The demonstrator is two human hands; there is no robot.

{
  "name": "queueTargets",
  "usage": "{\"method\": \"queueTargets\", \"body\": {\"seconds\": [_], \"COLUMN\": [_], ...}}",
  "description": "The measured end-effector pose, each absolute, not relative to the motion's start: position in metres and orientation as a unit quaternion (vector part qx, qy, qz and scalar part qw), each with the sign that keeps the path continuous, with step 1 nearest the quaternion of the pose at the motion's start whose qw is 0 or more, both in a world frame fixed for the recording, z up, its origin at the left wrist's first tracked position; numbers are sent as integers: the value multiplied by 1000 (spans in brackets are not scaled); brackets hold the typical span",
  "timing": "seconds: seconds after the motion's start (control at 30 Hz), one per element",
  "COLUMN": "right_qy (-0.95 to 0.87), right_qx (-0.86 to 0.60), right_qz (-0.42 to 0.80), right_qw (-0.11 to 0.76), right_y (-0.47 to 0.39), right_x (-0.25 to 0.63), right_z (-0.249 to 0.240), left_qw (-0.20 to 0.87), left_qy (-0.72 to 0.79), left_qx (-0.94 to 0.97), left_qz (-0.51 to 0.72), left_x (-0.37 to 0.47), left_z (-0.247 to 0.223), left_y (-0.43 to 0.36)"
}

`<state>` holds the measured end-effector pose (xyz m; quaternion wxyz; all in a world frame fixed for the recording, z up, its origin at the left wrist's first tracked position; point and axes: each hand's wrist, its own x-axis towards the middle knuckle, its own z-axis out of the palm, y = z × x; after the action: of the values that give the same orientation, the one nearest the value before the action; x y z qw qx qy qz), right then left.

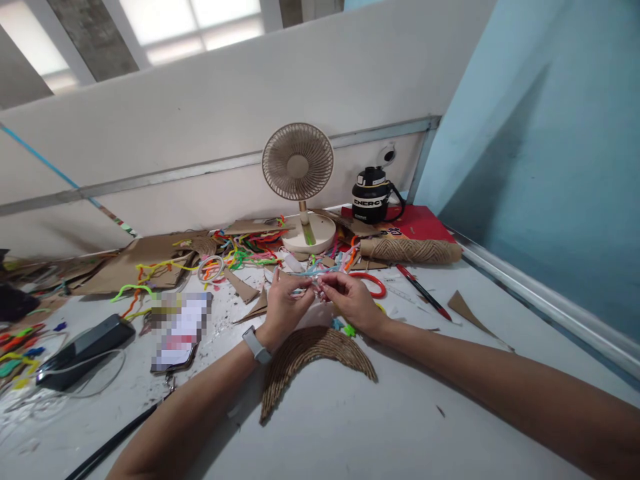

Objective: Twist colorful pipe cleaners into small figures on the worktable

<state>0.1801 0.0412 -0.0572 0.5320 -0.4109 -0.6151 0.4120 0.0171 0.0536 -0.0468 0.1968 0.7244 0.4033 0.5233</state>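
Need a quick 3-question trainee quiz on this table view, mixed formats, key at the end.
1. True or false: the left hand and right hand are held close together.

2. Multiple choice. What is the outline of the ridged brown piece lying on the table by the forearms?
A) a straight bar
B) a crescent
C) a closed ring

3. Short answer: what stands to the right of the fan, behind the twine roll?

Key
1: true
2: B
3: the black jug with "ENERGY" on its band
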Motion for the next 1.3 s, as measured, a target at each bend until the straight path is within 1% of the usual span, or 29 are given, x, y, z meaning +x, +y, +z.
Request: {"method": "queueTargets", "body": {"seconds": [0.1,0.2,0.27,0.4,0.5,0.7,0.87,1.03,1.3], "right_qy": [-612,-605,-589,-537,-516,-508,-519,-536,-522], "right_qx": [-405,-402,-400,-391,-389,-361,-351,-356,-360], "right_qz": [418,431,447,494,517,540,535,527,529], "right_qw": [535,536,542,561,562,566,566,555,563], "right_y": [42,44,45,48,49,49,48,46,49], "right_x": [180,180,180,180,180,180,180,180,179], "right_z": [-60,-61,-60,-55,-51,-52,-55,-57,-59], "left_qw": [211,267,355,571,640,708,760,770,773], "left_qy": [412,427,431,404,372,313,301,299,288], "left_qx": [712,682,637,492,452,449,423,396,364], "left_qz": [527,531,531,518,497,447,390,402,433], "left_x": [18,19,19,16,13,10,9,13,17], "left_z": [-47,-46,-45,-42,-44,-46,-42,-42,-45], "left_y": [53,53,53,56,61,65,61,59,58]}}
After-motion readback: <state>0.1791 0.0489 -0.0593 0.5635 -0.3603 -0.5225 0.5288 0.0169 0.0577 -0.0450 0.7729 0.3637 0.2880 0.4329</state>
